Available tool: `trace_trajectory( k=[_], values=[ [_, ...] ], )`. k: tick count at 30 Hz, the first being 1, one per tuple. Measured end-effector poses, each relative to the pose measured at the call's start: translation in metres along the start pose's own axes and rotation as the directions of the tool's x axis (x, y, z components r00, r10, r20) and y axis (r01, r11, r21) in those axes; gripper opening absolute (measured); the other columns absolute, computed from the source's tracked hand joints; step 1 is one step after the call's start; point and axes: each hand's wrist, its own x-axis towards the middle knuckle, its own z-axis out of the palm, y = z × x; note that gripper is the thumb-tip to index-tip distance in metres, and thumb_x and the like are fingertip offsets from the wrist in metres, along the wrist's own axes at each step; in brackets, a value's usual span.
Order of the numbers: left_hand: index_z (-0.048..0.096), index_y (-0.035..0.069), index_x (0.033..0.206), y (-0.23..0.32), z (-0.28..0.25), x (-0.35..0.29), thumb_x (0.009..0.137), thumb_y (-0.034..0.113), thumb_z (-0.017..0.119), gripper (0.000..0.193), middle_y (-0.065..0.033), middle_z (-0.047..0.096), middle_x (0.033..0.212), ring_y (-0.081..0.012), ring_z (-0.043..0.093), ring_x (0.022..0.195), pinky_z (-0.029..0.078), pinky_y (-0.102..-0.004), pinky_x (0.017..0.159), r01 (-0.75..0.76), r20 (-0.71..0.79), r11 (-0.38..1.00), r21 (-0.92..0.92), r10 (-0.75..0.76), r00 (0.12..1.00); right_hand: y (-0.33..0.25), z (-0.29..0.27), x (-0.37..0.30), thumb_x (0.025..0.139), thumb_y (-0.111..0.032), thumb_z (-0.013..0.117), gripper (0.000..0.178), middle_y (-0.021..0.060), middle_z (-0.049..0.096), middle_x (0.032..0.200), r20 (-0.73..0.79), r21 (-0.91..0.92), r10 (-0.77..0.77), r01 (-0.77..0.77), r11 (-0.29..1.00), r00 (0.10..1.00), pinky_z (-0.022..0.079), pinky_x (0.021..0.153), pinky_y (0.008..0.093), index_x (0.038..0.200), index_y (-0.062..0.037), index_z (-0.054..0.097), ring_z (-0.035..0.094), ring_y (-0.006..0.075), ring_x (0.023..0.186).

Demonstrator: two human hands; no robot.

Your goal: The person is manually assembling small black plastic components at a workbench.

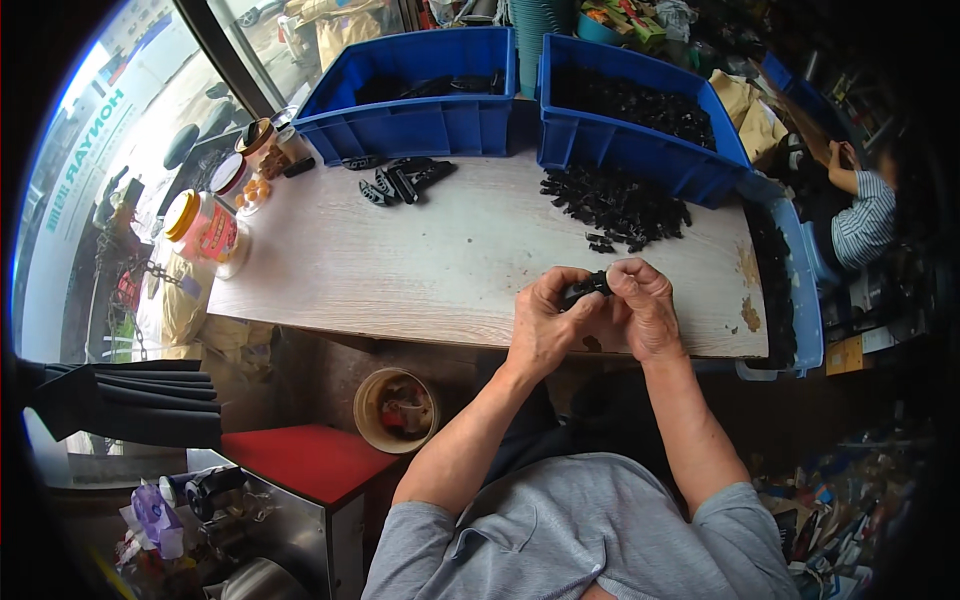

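Small black piece (600, 282), partly hidden by the worker's pinching left hand (543, 318); right hand (650, 312), fingers bunched against it; black pile (620, 208) beyond, blue bins (630, 158) behind

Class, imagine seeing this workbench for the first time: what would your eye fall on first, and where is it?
Probably the two blue bins, side by side along the far edge of the pale table. In front of the right one lies a heap of small black pieces. Near the table's front edge, the left hand grips a black part, the right hand close against it.
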Motion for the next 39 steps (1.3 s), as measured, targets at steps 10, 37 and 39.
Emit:
trace_trajectory(
  k=[10, 37, 39],
  values=[
    [0.066, -0.003, 0.103, 0.0, 0.0, 0.004, 0.087, 0.01, 0.072, 0.021, -0.0011, 0.067, 0.081, -0.0047, 0.06, 0.072, 0.05, -0.0196, 0.064, 0.038, 0.037, 0.999, 0.02, -0.039, 0.999, -0.001, -0.001, 0.002, 0.085, -0.013, 0.076, 0.011, -0.0038, 0.066, 0.073, 0.034, 0.01, 0.05, -0.05, 0.999, 0.998, 0.042, 0.058, 0.0167, 0.092, -0.0064, 0.07, 0.054, 0.0015, 0.061],
    [0.062, -0.002, 0.096, 0.002, 0.0, -0.003, 0.092, 0.008, 0.064, 0.011, -0.0048, 0.063, 0.076, -0.0102, 0.06, 0.061, 0.052, -0.024, 0.059, 0.103, 0.037, 0.942, -0.319, -0.096, 0.995, -0.008, 0.01, -0.006, 0.084, -0.031, 0.072, 0.032, -0.0021, 0.048, 0.055, -0.003, -0.263, 0.089, -0.086, 0.961, 0.996, 0.039, 0.036, 0.023, 0.073, -0.0081, 0.053, 0.045, 0.0076, 0.041],
    [0.061, -0.002, 0.1, 0.003, -0.004, -0.006, 0.095, 0.011, 0.062, 0.014, -0.005, 0.063, 0.076, -0.0113, 0.061, 0.063, 0.052, -0.0249, 0.061, 0.093, 0.05, 0.958, -0.272, -0.082, 0.995, -0.001, 0.005, -0.005, 0.085, -0.027, 0.07, 0.029, -0.0012, 0.048, 0.057, -0.021, -0.244, 0.129, -0.13, 0.961, 0.991, 0.042, 0.039, 0.025, 0.072, -0.0078, 0.053, 0.048, 0.0098, 0.042]
  ],
)
